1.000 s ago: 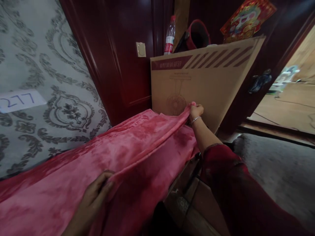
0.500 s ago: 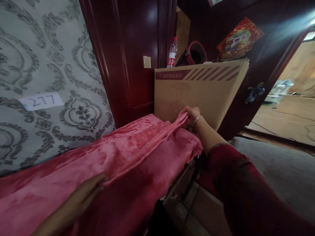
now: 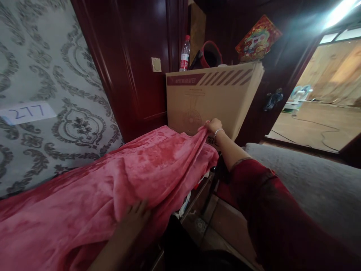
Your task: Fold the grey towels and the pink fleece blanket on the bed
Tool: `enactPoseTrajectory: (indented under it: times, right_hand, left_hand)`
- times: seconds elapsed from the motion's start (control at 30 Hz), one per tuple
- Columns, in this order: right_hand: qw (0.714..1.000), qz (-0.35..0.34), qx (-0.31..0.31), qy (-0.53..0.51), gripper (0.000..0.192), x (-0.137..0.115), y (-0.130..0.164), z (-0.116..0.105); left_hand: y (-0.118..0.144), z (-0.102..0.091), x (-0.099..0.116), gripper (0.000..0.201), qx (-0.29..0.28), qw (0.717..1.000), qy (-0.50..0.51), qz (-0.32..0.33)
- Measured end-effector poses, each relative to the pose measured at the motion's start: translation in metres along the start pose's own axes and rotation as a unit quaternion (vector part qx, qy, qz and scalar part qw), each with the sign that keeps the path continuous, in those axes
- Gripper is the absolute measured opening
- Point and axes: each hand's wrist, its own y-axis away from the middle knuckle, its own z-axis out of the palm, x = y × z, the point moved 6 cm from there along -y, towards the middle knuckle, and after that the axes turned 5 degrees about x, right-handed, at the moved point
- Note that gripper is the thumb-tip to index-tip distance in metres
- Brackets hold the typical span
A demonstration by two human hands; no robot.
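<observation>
A pink plush blanket (image 3: 113, 180) spreads along the wall in loose folds. Its far right corner is lifted in my right hand (image 3: 213, 126), whose fingers are pinched on the cloth in front of the cardboard box. A silver bracelet (image 3: 218, 131) circles that wrist. At the lower middle, my left hand (image 3: 135, 216) lies on the near part of the blanket, fingers apart and slightly blurred. The surface beneath the blanket is mostly hidden.
A large cardboard box (image 3: 208, 98) stands behind the blanket's far end, with a plastic bottle (image 3: 185, 54) on top. A grey padded surface (image 3: 299, 180) is at the right. Tiled floor (image 3: 220, 222) shows below; a doorway opens far right, with a fan (image 3: 299, 96) beyond.
My left hand has let go of the blanket's edge and now rests flat on it, farther right. The taut fold has slackened toward the front. The view has turned slightly right.
</observation>
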Motion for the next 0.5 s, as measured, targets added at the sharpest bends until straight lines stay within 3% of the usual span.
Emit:
enactPoseTrajectory:
  times: [0.1,0.2,0.27,0.37,0.5]
  right_hand:
    - [1.000,0.001,-0.001,0.003,0.028,0.000,0.000,-0.003]
    - [1.000,-0.001,0.000,-0.001,0.029,0.000,-0.003,-0.005]
    - [1.000,0.000,0.000,-0.005,0.029,0.001,-0.006,-0.006]
    - [1.000,0.003,0.003,-0.010,0.029,0.005,-0.010,-0.008]
    - [1.000,0.009,0.006,-0.018,0.026,0.009,-0.010,-0.006]
  left_hand:
    - [-0.039,-0.002,0.045,0.041,-0.025,0.999,0.001,0.046]
    - [-0.087,-0.016,0.090,0.052,0.035,0.996,0.009,0.082]
    - [-0.115,-0.020,0.106,0.051,0.071,0.995,0.005,0.071]
    - [-0.141,-0.017,0.110,0.051,0.088,0.995,-0.016,0.033]
    - [-0.147,-0.009,0.089,0.040,0.064,0.997,-0.019,-0.031]
